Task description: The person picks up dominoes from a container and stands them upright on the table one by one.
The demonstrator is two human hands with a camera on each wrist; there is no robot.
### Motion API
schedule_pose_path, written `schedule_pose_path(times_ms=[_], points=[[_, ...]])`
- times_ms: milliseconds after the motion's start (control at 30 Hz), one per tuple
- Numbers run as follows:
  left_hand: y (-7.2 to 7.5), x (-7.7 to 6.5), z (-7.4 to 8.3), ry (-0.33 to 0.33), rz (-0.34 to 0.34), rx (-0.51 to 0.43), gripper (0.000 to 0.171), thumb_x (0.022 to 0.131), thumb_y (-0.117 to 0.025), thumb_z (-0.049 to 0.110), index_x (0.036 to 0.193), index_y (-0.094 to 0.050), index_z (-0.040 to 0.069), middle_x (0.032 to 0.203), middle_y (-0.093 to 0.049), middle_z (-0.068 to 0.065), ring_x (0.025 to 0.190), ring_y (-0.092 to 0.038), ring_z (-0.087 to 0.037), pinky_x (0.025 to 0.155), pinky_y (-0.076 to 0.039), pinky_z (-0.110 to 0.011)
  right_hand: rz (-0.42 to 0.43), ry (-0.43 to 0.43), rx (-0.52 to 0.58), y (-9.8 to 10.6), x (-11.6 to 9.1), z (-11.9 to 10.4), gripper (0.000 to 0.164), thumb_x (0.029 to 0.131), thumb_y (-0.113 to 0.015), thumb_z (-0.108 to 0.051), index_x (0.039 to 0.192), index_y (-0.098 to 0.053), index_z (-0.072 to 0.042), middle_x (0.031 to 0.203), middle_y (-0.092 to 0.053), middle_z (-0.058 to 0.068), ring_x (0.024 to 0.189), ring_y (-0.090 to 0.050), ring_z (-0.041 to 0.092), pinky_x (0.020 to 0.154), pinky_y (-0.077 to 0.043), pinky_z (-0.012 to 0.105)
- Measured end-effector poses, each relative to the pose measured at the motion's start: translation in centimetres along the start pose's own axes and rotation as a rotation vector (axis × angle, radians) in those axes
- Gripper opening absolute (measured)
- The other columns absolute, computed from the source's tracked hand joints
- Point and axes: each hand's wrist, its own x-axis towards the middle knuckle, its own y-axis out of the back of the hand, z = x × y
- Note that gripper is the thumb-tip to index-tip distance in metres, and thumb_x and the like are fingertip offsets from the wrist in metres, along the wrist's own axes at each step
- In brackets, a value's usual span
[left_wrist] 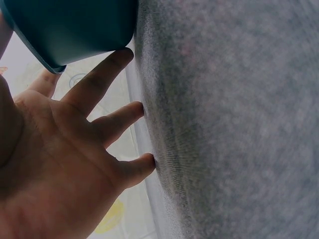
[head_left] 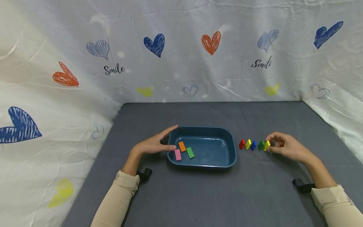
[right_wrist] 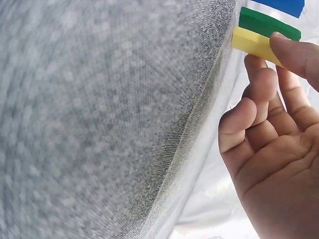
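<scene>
My left hand (head_left: 154, 143) rests at the left end of a blue plastic tray (head_left: 215, 164), its thumb over the rim and its straight fingers spread along the outside. In the left wrist view, the index and middle fingertips lie by the tray's wall (left_wrist: 84, 30). Inside the tray lie an orange block (head_left: 182, 146), a pink block (head_left: 177, 154) and a green block (head_left: 190, 152). My right hand (head_left: 287, 146) pinches an upright yellow block (head_left: 266, 146) between thumb and fingers, at the right end of a row. Beside it stands a dark green block (right_wrist: 269, 24).
Leftward along the row stand a blue block (head_left: 253, 145), another yellow block (head_left: 248, 144) and a red block (head_left: 241, 144), right of the tray. A grey cloth (head_left: 198, 195) covers the table. White curtains (head_left: 181, 69) printed with hearts hang behind and at the sides.
</scene>
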Motion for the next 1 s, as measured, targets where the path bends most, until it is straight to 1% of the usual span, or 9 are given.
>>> schedule_pose_path(times_ms=[167, 367, 500, 600, 700, 767, 867, 933, 1000], points=[[0.0, 0.0, 0.1, 0.002, -0.002, -0.001, 0.090, 0.094, -0.072, 0.044, 0.163, -0.013, 0.041, 0.172, -0.010, 0.001, 0.155, -0.022, -0.041, 0.117, -0.029, -0.069, -0.008, 0.004, 0.010, 0.0, -0.1, 0.1, 0.027, 0.093, -0.074, -0.009, 0.116, -0.061, -0.002, 0.086, -0.069, 0.007, 0.056, -0.047, 0.008, 0.051, -0.040, 0.027], [0.1, 0.1, 0.2, -0.001, -0.003, 0.000, 0.091, 0.094, -0.072, 0.043, 0.163, -0.013, 0.039, 0.172, -0.011, -0.001, 0.155, -0.022, -0.042, 0.117, -0.029, -0.069, -0.009, 0.014, 0.017, 0.0, -0.2, 0.1, 0.031, 0.093, -0.074, -0.009, 0.120, -0.060, -0.002, 0.086, -0.068, 0.007, 0.056, -0.047, 0.009, 0.051, -0.040, 0.028], [0.1, 0.1, 0.1, 0.002, -0.003, -0.001, 0.092, 0.094, -0.072, 0.045, 0.164, -0.012, 0.038, 0.172, -0.011, -0.001, 0.155, -0.022, -0.041, 0.117, -0.029, -0.069, 0.009, 0.028, 0.005, 0.3, -0.3, -0.1, 0.036, 0.093, -0.075, -0.011, 0.124, -0.060, -0.002, 0.101, -0.067, 0.006, 0.061, -0.053, 0.011, 0.053, -0.043, 0.028], [0.1, 0.0, 0.0, 0.013, -0.001, 0.001, 0.093, 0.093, -0.072, 0.047, 0.163, -0.012, 0.040, 0.172, -0.011, 0.002, 0.155, -0.022, -0.040, 0.118, -0.030, -0.068, 0.045, 0.054, 0.023, 0.9, -0.4, -0.6, 0.040, 0.093, -0.075, -0.011, 0.128, -0.058, -0.002, 0.112, -0.065, -0.003, 0.067, -0.057, 0.014, 0.054, -0.044, 0.029], [0.0, 0.1, 0.1, 0.017, -0.001, 0.000, 0.093, 0.093, -0.072, 0.048, 0.163, -0.012, 0.042, 0.172, -0.010, 0.004, 0.156, -0.022, -0.039, 0.119, -0.029, -0.067, 0.110, 0.076, 0.062, 1.3, -0.3, -1.6, 0.042, 0.093, -0.075, -0.009, 0.132, -0.058, -0.006, 0.114, -0.064, -0.015, 0.071, -0.058, 0.015, 0.054, -0.043, 0.031], [-0.1, 0.1, 0.0, 0.020, -0.001, 0.002, 0.092, 0.093, -0.072, 0.049, 0.162, -0.011, 0.044, 0.172, -0.010, 0.005, 0.156, -0.021, -0.038, 0.119, -0.028, -0.067, 0.155, 0.077, 0.084, 1.4, 0.0, -2.5, 0.042, 0.093, -0.075, -0.009, 0.132, -0.059, -0.009, 0.113, -0.063, -0.018, 0.072, -0.057, 0.016, 0.054, -0.041, 0.032], [-0.1, 0.1, -0.1, 0.021, 0.000, 0.003, 0.092, 0.093, -0.072, 0.049, 0.162, -0.012, 0.044, 0.171, -0.009, 0.007, 0.156, -0.021, -0.038, 0.119, -0.028, -0.067, 0.195, 0.095, 0.095, 1.3, 0.8, -4.4, 0.040, 0.094, -0.074, -0.009, 0.131, -0.062, -0.014, 0.112, -0.065, -0.016, 0.071, -0.056, 0.016, 0.055, -0.041, 0.032], [-0.1, 0.1, -0.1, 0.019, 0.000, 0.003, 0.092, 0.093, -0.072, 0.049, 0.162, -0.012, 0.045, 0.171, -0.010, 0.007, 0.156, -0.021, -0.038, 0.119, -0.028, -0.067, 0.196, 0.130, 0.103, 1.1, 1.4, -5.9, 0.037, 0.094, -0.073, -0.008, 0.130, -0.063, -0.014, 0.112, -0.066, -0.012, 0.071, -0.056, 0.017, 0.055, -0.042, 0.032], [0.0, 0.0, -0.1, 0.016, -0.001, 0.005, 0.092, 0.093, -0.072, 0.050, 0.162, -0.012, 0.045, 0.172, -0.010, 0.006, 0.156, -0.021, -0.038, 0.119, -0.027, -0.067, 0.185, 0.178, 0.110, 0.7, 2.1, -7.3, 0.035, 0.095, -0.072, -0.007, 0.128, -0.064, -0.013, 0.111, -0.067, -0.012, 0.070, -0.057, 0.017, 0.057, -0.043, 0.030]])
